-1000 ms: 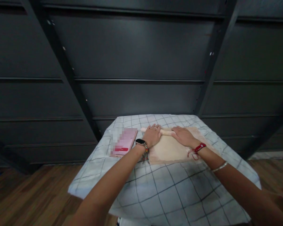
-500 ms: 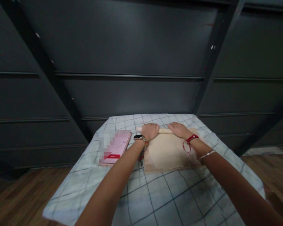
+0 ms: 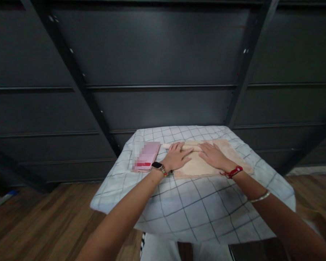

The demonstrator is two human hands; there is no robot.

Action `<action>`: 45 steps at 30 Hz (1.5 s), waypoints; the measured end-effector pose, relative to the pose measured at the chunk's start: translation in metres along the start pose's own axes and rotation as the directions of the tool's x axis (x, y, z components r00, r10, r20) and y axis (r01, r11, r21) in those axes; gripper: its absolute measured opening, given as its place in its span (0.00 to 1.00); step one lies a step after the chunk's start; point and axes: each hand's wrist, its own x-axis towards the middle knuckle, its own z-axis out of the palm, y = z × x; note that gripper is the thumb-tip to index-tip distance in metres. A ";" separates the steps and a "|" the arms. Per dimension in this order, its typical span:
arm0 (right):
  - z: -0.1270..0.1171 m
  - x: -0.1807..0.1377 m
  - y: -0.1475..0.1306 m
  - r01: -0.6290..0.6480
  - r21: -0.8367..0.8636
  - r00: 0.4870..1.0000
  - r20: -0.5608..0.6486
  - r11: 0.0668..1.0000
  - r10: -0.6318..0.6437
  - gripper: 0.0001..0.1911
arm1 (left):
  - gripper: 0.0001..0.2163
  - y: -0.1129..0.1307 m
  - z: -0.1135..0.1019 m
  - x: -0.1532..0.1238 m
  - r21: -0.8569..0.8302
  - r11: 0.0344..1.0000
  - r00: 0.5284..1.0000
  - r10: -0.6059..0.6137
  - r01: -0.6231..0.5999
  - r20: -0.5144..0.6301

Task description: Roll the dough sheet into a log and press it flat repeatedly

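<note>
A pale rolling pin lies crosswise over the far part of a flat, cream-coloured sheet of dough. My left hand rests flat on the pin's left part, fingers stretched forward and thumb apart. On its right part lies my right hand, palm down with the fingers extended over the wood. Neither hand is wrapped around the pin. Beneath the dough is a beige-pink mat, whose right side shows past my right hand.
Left of my left hand lies a phone in a pink case, partly blurred. A white checked cloth covers the small table. Dark metal panels rise behind it. Wooden floor shows on both sides.
My fingers were curled around the rolling pin before; now they are straightened and lie flat on it. The view has shifted, showing more of the table's near edge.
</note>
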 end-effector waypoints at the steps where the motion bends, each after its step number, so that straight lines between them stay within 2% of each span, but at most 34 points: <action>1: -0.002 0.000 0.000 0.009 0.019 1.000 0.029 1.000 -0.010 0.28 | 0.21 -0.003 -0.003 0.000 -0.006 1.000 1.000 0.018 -0.018 0.022; 5: -0.006 0.011 0.003 -0.042 -0.004 0.996 0.076 0.999 0.042 0.28 | 0.22 -0.014 -0.007 0.011 -0.030 0.999 0.997 0.012 -0.010 0.078; 10: -0.001 0.039 0.007 -0.153 -0.081 0.987 0.034 0.985 0.156 0.29 | 0.20 -0.018 0.002 0.041 0.037 0.988 0.986 -0.152 0.150 0.065; 16: -0.003 0.074 0.023 -0.181 -0.067 0.980 0.071 0.981 0.185 0.27 | 0.23 -0.031 0.013 0.078 0.048 0.969 0.965 -0.246 0.243 0.095; 19: -0.002 0.089 0.032 -0.188 -0.054 0.975 0.109 0.981 0.193 0.27 | 0.26 -0.040 0.018 0.095 0.028 0.953 0.940 -0.301 0.301 0.162; 24: 0.001 0.100 0.040 -0.137 -0.064 0.979 0.141 0.988 0.145 0.28 | 0.27 -0.046 0.020 0.108 -0.005 0.941 0.914 -0.326 0.337 0.241; 29: 0.002 0.091 0.036 -0.147 -0.074 0.982 0.109 0.986 0.155 0.26 | 0.26 -0.040 0.009 0.099 -0.006 0.946 0.913 -0.312 0.325 0.262; 33: -0.001 0.075 0.026 -0.107 -0.076 0.993 0.041 0.991 0.111 0.25 | 0.25 -0.028 0.001 0.077 0.021 0.958 0.924 -0.280 0.285 0.260; 39: -0.006 0.033 0.004 -0.102 -0.027 0.995 0.011 0.994 0.102 0.22 | 0.22 -0.006 -0.006 0.033 0.117 0.985 0.984 -0.139 0.126 0.113; 45: -0.011 -0.018 -0.021 -0.074 -0.024 0.995 -0.068 0.997 0.072 0.23 | 0.24 0.006 -0.014 0.010 0.076 0.997 0.998 -0.008 0.003 0.067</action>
